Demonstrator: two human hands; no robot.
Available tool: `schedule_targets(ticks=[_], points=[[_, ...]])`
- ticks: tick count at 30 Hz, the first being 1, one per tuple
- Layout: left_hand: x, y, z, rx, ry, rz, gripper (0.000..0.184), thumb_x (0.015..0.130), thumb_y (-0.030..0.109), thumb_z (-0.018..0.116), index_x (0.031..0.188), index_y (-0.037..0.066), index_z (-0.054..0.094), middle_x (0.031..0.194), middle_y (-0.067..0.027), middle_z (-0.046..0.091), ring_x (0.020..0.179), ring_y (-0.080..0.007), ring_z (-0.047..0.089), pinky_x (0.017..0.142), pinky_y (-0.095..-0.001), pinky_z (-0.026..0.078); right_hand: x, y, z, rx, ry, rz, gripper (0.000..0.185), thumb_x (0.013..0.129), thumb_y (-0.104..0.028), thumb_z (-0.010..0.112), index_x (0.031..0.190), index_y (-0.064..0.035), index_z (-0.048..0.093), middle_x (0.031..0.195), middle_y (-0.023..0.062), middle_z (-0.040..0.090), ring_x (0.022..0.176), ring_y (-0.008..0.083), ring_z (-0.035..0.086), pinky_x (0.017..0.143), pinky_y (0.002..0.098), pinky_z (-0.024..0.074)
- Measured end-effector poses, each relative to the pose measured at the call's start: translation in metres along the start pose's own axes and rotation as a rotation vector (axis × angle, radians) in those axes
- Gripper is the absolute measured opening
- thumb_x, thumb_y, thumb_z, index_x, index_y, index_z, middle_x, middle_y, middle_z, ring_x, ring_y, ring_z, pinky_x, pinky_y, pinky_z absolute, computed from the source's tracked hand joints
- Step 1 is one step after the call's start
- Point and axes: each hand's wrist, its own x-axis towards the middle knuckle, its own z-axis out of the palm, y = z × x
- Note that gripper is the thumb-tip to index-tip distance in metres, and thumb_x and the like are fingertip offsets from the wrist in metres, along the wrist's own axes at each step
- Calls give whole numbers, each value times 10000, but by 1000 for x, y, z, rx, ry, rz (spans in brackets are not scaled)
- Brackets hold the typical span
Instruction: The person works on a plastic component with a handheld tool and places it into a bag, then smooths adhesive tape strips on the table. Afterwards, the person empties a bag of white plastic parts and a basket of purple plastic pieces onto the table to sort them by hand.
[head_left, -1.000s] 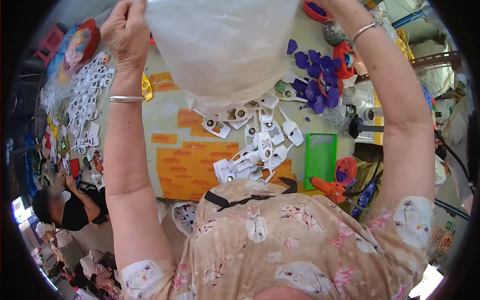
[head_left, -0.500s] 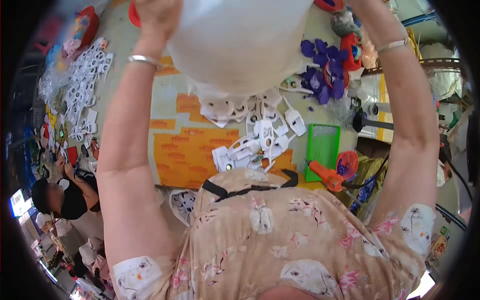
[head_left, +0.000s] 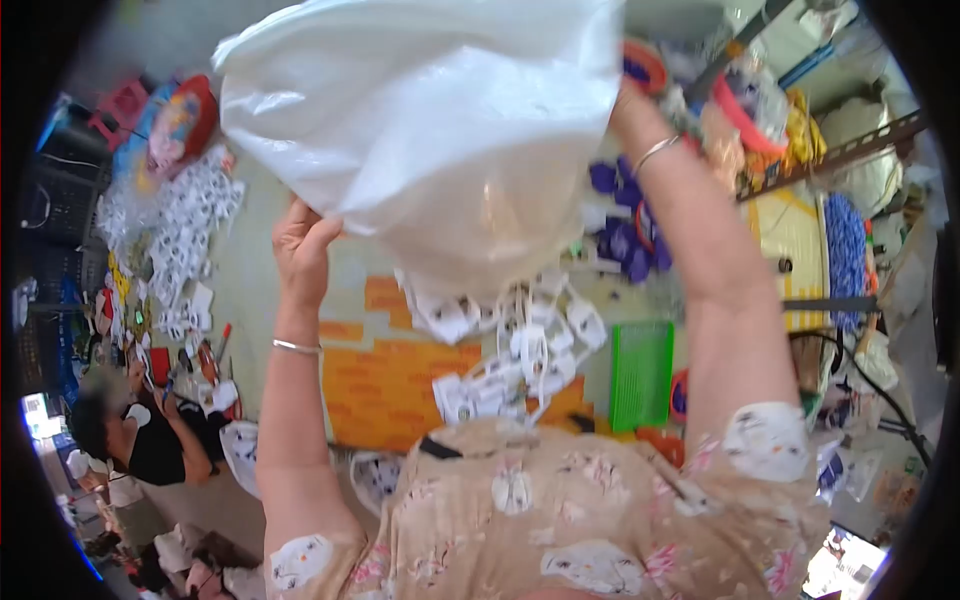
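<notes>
A large white plastic bag [head_left: 430, 130] is held up over the workbench, its lower part bulging. My left hand [head_left: 303, 250] is closed on the bag's lower left edge, thumb against the plastic. My right hand [head_left: 628, 108] is at the bag's right edge; its fingers are hidden behind the plastic, but that side is held up there. Just below the bag lies a pile of white plastic parts [head_left: 530, 350] with loops and small round holes, partly covered by it. Purple pieces [head_left: 625, 235] lie near my right forearm.
Orange tape patches [head_left: 380, 390] cover part of the bench. A green tray [head_left: 642, 375] stands at the right front, and a heap of white parts [head_left: 180, 240] at the left. A co-worker [head_left: 150, 430] sits at far left. Red basins [head_left: 190, 120] stand toward the back.
The white bag has spread wider and tilted to the left, its bottom now lower in view. My left hand has come down to its lower left edge; my right arm has moved inward.
</notes>
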Motion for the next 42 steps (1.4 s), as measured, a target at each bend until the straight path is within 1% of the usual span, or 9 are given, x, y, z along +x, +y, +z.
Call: schedule_targets(ticks=[5, 12, 16, 19, 22, 29, 37, 40, 42], points=[[73, 14, -17, -433, 196, -298, 485, 907, 191, 639, 1325, -21, 513, 1286, -123, 590, 1110, -237, 613, 922, -379, 508, -18, -61, 120, -169, 78, 32, 690, 809, -302, 797, 1367, -1, 525, 1344, 141, 607, 1227, 202, 569, 1014, 319, 453], [122, 69, 9, 87, 348, 279, 287, 830, 77, 737, 1099, -12, 691, 1016, -39, 698, 831, -160, 654, 782, -297, 530, -33, -120, 73, -347, 383, -41, 429, 849, -219, 724, 1163, 63, 645, 1089, 82, 708, 889, 118, 629, 746, 322, 525], [142, 82, -54, 1268, 325, 445, 375, 940, 176, 629, 1265, -1, 567, 1211, -114, 633, 987, -258, 634, 853, -390, 532, -52, -180, 73, 33, 204, -246, 511, 906, -332, 687, 1286, -11, 572, 1214, 121, 642, 1078, 252, 619, 930, 402, 497], [143, 82, 8, 1054, 739, 485, 373, 940, 184, 643, 1251, -8, 565, 1206, -113, 639, 1044, -217, 619, 904, -378, 509, -68, -198, 117, -48, 536, -102, 407, 910, -173, 678, 1250, 30, 584, 1156, 158, 656, 978, 257, 659, 797, 396, 553], [133, 135, 13, 193, 322, 662, 322, 910, 119, 686, 1181, -52, 650, 1129, -73, 699, 1003, -183, 637, 918, -325, 480, -58, -189, 94, -84, 533, -169, 339, 919, -142, 662, 1199, 42, 616, 1156, 174, 658, 963, 260, 664, 757, 399, 562], [134, 85, 18, 586, 578, 1004, 347, 913, 69, 652, 1244, -27, 614, 1178, -88, 674, 1058, -218, 621, 936, -338, 469, -44, -159, 84, -357, 601, -370, 372, 927, -145, 641, 1226, 76, 617, 1175, 150, 666, 1117, 268, 600, 898, 401, 517], [104, 184, 9, 204, -66, 657, 343, 921, 142, 649, 1216, -29, 615, 1136, -102, 681, 1042, -243, 630, 927, -355, 480, -50, -217, 83, -42, 489, -281, 354, 932, -96, 608, 1229, 96, 593, 1136, 178, 680, 1015, 285, 659, 872, 396, 537], [163, 113, 24, 432, 680, 819, 328, 917, 136, 653, 1200, -28, 625, 1090, -87, 697, 994, -234, 652, 880, -350, 502, -42, -188, 64, -158, 530, -439, 317, 926, -87, 612, 1191, 87, 612, 1086, 173, 692, 966, 285, 672, 834, 382, 548], [140, 122, 15, 371, 503, 669, 335, 912, 117, 656, 1210, -31, 622, 1087, -70, 699, 971, -210, 656, 850, -341, 513, -55, -203, 83, -162, 600, -356, 333, 918, -77, 610, 1207, 88, 602, 1100, 164, 688, 1006, 287, 661, 877, 374, 532]])
